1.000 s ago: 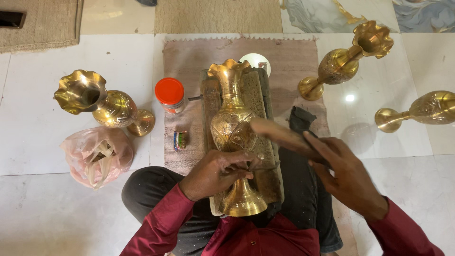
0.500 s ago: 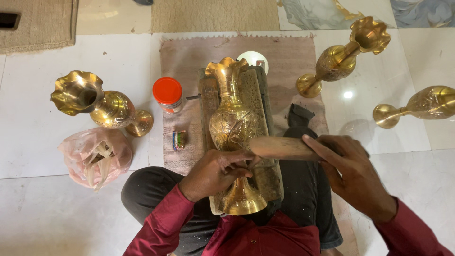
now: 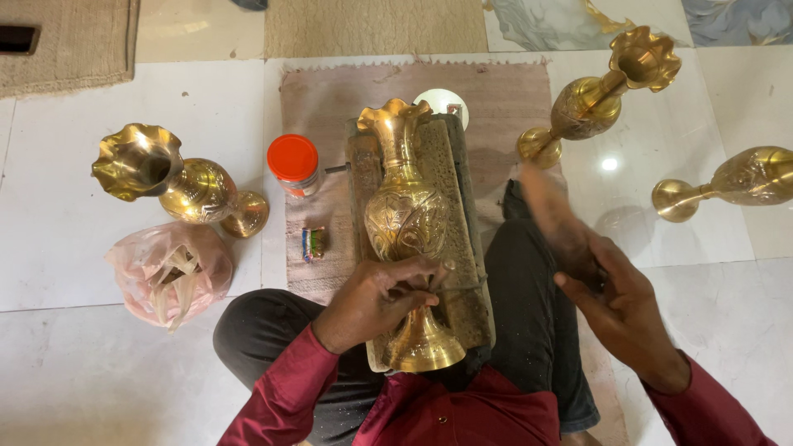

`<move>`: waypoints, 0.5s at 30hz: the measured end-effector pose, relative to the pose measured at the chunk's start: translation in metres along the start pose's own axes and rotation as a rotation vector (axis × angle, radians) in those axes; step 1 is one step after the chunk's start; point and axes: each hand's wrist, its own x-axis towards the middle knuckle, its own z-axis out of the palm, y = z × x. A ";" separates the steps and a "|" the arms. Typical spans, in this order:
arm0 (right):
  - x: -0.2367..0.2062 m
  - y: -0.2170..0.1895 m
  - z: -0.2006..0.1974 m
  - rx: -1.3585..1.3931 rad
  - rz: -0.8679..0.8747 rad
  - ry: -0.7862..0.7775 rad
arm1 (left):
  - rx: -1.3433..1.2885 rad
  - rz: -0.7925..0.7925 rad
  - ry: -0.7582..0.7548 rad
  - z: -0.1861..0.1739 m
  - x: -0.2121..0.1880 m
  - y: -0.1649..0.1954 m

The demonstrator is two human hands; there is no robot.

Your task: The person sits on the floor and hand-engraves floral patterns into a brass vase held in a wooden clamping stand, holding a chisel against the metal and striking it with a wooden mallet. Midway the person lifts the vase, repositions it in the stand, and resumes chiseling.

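Note:
A brass vase (image 3: 406,216) with engraved belly lies along a worn wooden block (image 3: 456,169) in front of my lap, mouth pointing away. My left hand (image 3: 376,297) grips the vase at its narrow stem just above the foot. My right hand (image 3: 628,310) is off to the right of the block, closed on a wooden stick (image 3: 552,211). The stick is blurred and points up and away, apart from the vase.
Three more brass vases lie on the tiled floor: one at the left (image 3: 178,177), one at the upper right (image 3: 599,91), one at the right edge (image 3: 735,182). An orange-lidded jar (image 3: 293,163), a small striped object (image 3: 312,244) and a pink plastic bag (image 3: 169,268) sit left of the block.
The wooden stick lay across the vase's lower belly; my right hand has swung it out to the right, away from the vase. My left hand keeps its grip.

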 end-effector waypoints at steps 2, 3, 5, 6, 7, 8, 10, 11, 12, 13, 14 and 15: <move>0.001 -0.004 0.002 -0.108 -0.094 -0.049 | -0.028 -0.051 0.004 0.001 -0.001 -0.001; 0.002 -0.008 0.005 -0.162 -0.137 -0.078 | -0.039 -0.054 -0.001 0.002 -0.003 -0.001; 0.007 -0.014 0.010 -0.305 -0.088 -0.184 | -0.016 -0.051 0.006 0.004 -0.004 0.000; 0.009 -0.018 0.012 -0.377 -0.062 -0.237 | 0.015 -0.047 0.021 0.006 -0.003 0.000; 0.010 -0.020 0.014 -0.369 -0.046 -0.240 | 0.047 -0.042 0.037 0.006 -0.002 0.000; 0.012 -0.021 0.017 -0.361 -0.032 -0.240 | 0.078 -0.046 0.037 0.006 -0.001 0.001; 0.015 -0.021 0.018 -0.351 0.008 -0.255 | 0.134 -0.061 0.043 0.007 0.001 0.003; 0.016 -0.019 0.018 -0.347 0.038 -0.263 | 0.123 -0.102 0.031 0.007 0.001 0.005; 0.016 -0.016 0.017 -0.344 0.066 -0.267 | 0.114 -0.140 0.017 0.006 0.001 0.007; 0.016 -0.012 0.016 -0.407 0.006 -0.229 | 0.104 -0.175 0.008 0.006 0.002 0.009; 0.015 -0.009 0.014 -0.469 -0.051 -0.193 | 0.107 -0.172 0.012 0.005 0.003 0.010; 0.014 -0.005 0.012 -0.531 -0.108 -0.160 | 0.108 -0.170 0.016 0.005 0.003 0.012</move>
